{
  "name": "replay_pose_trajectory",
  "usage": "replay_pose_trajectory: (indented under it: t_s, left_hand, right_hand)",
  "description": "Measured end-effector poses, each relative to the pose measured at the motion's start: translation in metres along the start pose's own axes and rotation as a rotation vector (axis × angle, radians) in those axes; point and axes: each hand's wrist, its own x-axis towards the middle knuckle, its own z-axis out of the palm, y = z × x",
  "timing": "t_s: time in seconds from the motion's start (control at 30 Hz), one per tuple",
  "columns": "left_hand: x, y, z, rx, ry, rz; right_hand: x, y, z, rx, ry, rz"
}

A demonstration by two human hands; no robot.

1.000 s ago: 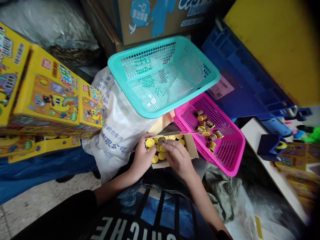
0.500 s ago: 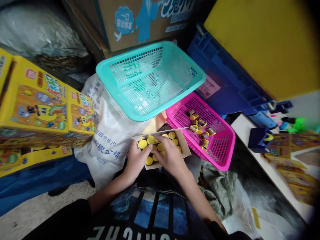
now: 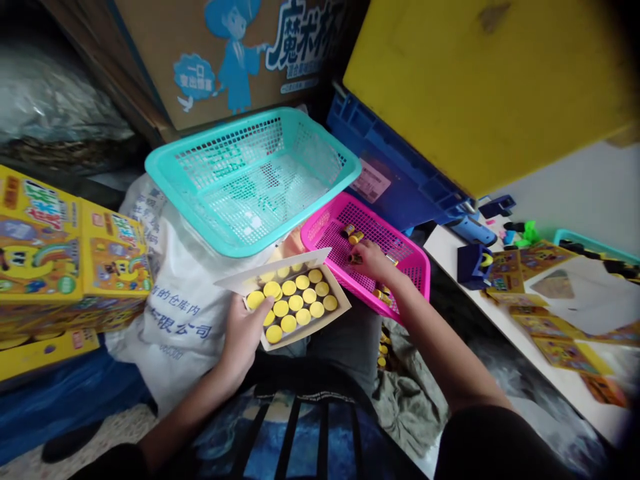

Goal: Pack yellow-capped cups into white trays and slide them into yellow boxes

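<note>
our left hand (image 3: 243,337) cups the cardboard tray (image 3: 336,308) of yellow-topped capsules (image 3: 289,307), fingers spread beneath it — our right hand (image 3: 373,261) pinches a gold capsule (image 3: 355,259) inside the pink basket (image 3: 427,280) beside that tray.

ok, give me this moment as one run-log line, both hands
left hand: holds cardboard tray of yellow caps | right hand: over pink basket, by small cylinders

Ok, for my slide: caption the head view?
Left hand holds cardboard tray of yellow caps; right hand in pink plastic basket.
</note>
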Motion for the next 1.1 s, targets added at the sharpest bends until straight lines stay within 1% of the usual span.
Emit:
replay_pose_trajectory:
  t_s: [0.03,0.07,0.17,0.2,0.23,0.27,0.33,0.5,0.57,0.7,0.77,0.83,0.93,0.97,1.03,1.1]
  left_hand:
    - [0.0,0.0,0.0,0.0,0.002,0.012]
    - [0.0,-0.001,0.0,-0.002,0.001,0.018]
    - [0.001,-0.001,0.0,-0.01,-0.011,0.006]
    - [0.002,-0.001,0.0,-0.013,-0.02,-0.006]
    - [0.002,-0.001,0.0,-0.013,-0.025,-0.016]
    - [0.003,-0.001,0.0,-0.01,-0.025,-0.023]
    - [0.003,0.0,0.001,-0.007,-0.025,-0.026]
    - [-0.001,0.001,0.002,-0.011,-0.04,0.02]
    - [-0.002,0.001,0.002,-0.008,-0.039,0.032]
    - [-0.001,-0.001,0.0,0.015,-0.03,0.05]
    - [0.0,-0.003,-0.001,0.023,-0.024,0.039]
    - [0.001,-0.004,-0.002,0.04,-0.01,0.016]
    - [0.002,-0.007,-0.001,0.045,0.001,0.018]
    - [0.002,-0.008,-0.001,0.037,-0.007,0.025]
    - [0.003,-0.012,-0.001,0.026,-0.026,0.035]
    - [0.004,-0.016,-0.002,0.041,-0.026,0.044]
  right_hand:
    - [-0.008,-0.007,-0.004,0.087,-0.016,-0.013]
    - [-0.018,-0.015,-0.01,0.231,-0.041,-0.021]
    - [-0.051,-0.045,-0.027,0.825,-0.163,0.013]
    - [-0.061,-0.055,-0.03,0.981,-0.202,0.041]
    - [-0.07,-0.065,-0.032,1.076,-0.231,0.067]
    - [-0.077,-0.074,-0.032,1.134,-0.249,0.083]
    - [-0.086,-0.087,-0.029,1.19,-0.238,0.084]
    - [-0.098,-0.106,-0.008,1.244,-0.044,0.084]
    - [-0.103,-0.112,0.0,1.269,-0.033,0.078]
    - [-0.111,-0.12,0.018,1.235,-0.084,0.008]
    - [-0.114,-0.122,0.028,1.15,-0.027,-0.007]
    - [-0.114,-0.124,0.037,0.969,0.071,-0.027]
    - [-0.107,-0.128,0.048,0.583,0.167,-0.075]
    - [-0.103,-0.13,0.051,0.473,0.18,-0.084]
    - [-0.094,-0.134,0.058,0.326,0.201,-0.076]
    - [-0.084,-0.139,0.064,0.243,0.165,-0.014]
